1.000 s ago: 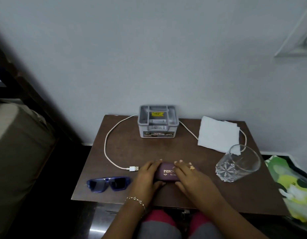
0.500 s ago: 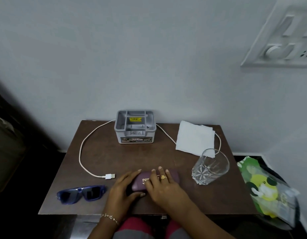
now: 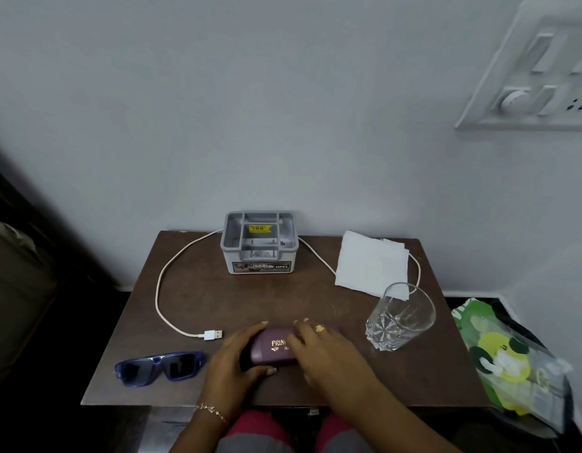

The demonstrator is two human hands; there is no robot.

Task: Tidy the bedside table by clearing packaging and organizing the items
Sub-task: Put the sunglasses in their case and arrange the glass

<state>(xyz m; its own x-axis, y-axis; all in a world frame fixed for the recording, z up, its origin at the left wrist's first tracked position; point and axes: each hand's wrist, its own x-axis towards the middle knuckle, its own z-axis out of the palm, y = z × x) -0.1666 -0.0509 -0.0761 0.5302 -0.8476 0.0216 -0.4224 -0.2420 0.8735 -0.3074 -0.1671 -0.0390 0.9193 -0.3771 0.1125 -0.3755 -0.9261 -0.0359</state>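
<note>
A purple glasses case with gold lettering lies near the front middle of the brown bedside table. My left hand wraps its left end, thumb at the front. My right hand lies over its right half, fingers curled on top. Blue sunglasses rest at the front left. A white USB cable loops across the table's left side and runs behind a grey organizer box at the back. A folded white napkin lies at the back right, with an empty glass tumbler in front of it.
A green and yellow plastic bag sits on the floor to the right of the table. A switch panel is on the wall at the upper right. A bed edge stands at the left.
The view has shifted right and upward, bringing the wall switch panel into sight. Both hands stay on the purple case; the right hand now covers more of its lettering.
</note>
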